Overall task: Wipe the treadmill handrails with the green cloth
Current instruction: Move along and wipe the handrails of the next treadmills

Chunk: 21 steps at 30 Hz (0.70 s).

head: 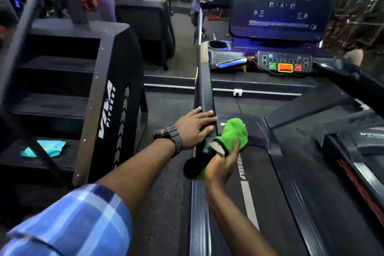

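Note:
The treadmill's left handrail [203, 89] is a dark padded bar that runs from the console toward me. My left hand [195, 127], with a dark watch on the wrist, rests flat on top of the rail near its rear end, fingers straight. Just to the right, my right hand [223, 164] holds the bunched green cloth [233, 133] against the inner side of the rail's end. The right handrail [351, 81] slants across the upper right with nothing on it.
A black stair-climber machine [108, 97] stands close on the left, a teal packet [46, 147] on its lower step. The treadmill belt [270, 203] lies below me. The console [284, 62] with coloured buttons and a big screen [282, 0] stands ahead.

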{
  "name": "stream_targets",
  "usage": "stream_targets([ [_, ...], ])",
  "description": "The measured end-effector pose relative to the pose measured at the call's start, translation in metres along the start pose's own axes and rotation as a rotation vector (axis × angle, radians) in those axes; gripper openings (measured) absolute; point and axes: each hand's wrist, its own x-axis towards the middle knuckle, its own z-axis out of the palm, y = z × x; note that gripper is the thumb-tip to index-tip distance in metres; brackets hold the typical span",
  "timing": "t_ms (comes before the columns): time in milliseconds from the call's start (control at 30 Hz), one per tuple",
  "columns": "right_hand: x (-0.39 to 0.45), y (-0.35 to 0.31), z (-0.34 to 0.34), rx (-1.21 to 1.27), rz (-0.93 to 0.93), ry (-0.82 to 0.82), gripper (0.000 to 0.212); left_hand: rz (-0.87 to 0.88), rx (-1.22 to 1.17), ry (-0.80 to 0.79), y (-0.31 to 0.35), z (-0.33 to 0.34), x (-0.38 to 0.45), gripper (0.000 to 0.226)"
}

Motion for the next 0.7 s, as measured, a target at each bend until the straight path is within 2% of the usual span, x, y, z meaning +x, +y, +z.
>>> stream_targets([
  [100, 0.000, 0.016, -0.013, -0.083, -0.368, -0.148, 0.063, 0.128, -0.034, 0.062, -0.014, 0.003, 0.000, 0.047],
  [233, 0.014, 0.034, -0.016, -0.150, -0.742, -0.225, 0.071, 0.264, -0.047, 0.106, -0.035, 0.013, 0.007, 0.051],
  [333, 0.010, 0.029, -0.022, -0.383, -0.921, -0.208, 0.067, 0.236, -0.095, 0.034, -0.035, 0.010, 0.006, 0.052],
  [433, 0.004, 0.021, -0.035, -0.715, -1.343, -0.277, 0.051, 0.328, 0.010, -0.079, -0.040, -0.005, 0.009, 0.065],
  [500, 0.000, 0.013, -0.036, -0.837, -1.526, -0.360, 0.037, 0.405, 0.007, -0.129, -0.047, -0.015, 0.016, 0.064],
  [600, -0.012, -0.009, -0.038, -1.137, -1.524, -0.387, 0.038, 0.425, 0.012, -0.122, -0.050, -0.023, 0.031, 0.050],
  [700, -0.030, -0.025, -0.027, -1.477, -1.322, -0.500, 0.037, 0.441, 0.027, -0.134, -0.054, -0.024, 0.044, 0.041],
])
